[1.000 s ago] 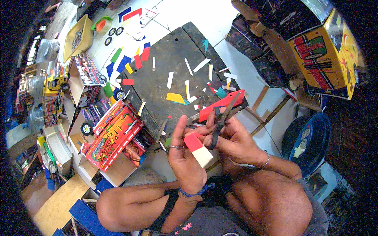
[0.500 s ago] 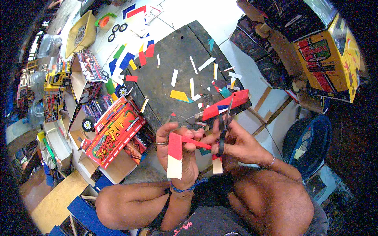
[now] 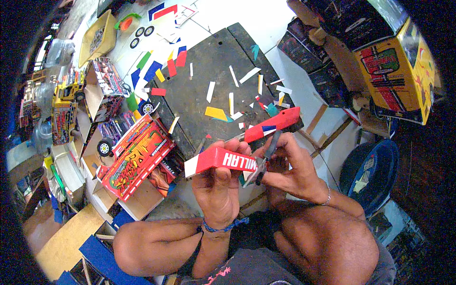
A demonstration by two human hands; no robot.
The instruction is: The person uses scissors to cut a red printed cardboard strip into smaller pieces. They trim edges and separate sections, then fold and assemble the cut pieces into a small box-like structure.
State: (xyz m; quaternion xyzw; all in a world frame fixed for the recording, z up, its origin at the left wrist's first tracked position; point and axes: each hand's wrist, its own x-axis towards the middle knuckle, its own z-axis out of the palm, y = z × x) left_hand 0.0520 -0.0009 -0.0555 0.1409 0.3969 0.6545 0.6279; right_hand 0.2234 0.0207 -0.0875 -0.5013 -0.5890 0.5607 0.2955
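Observation:
My left hand [image 3: 218, 197] is closed on a red strip [image 3: 213, 157] with white lettering and a bare white end, its thumb in front and fingers behind. The strip is folded near its left part. My right hand [image 3: 301, 173] holds dark-handled scissors [image 3: 271, 147] at the strip's right end; they overlap it, but whether the blades touch it I cannot tell. Just beyond my hands lies a red, boat-shaped piece [image 3: 280, 124] with a dark blue and white patch, on a dark worn board [image 3: 190, 109].
White, yellow and red scraps [image 3: 216, 114] are scattered over the board. A red decorated toy truck body [image 3: 137, 164] stands at the left, a yellow one [image 3: 380, 71] at the far right. Beside my right knee is a dark blue tub [image 3: 387, 166]. Small wheels [image 3: 139, 32] and a yellow basin [image 3: 102, 35] lie farther off.
The red strip has turned from hanging bent to lying crosswise, showing its lettering. The scissors have swung round in my right hand, with their metal end now pointing down toward the left.

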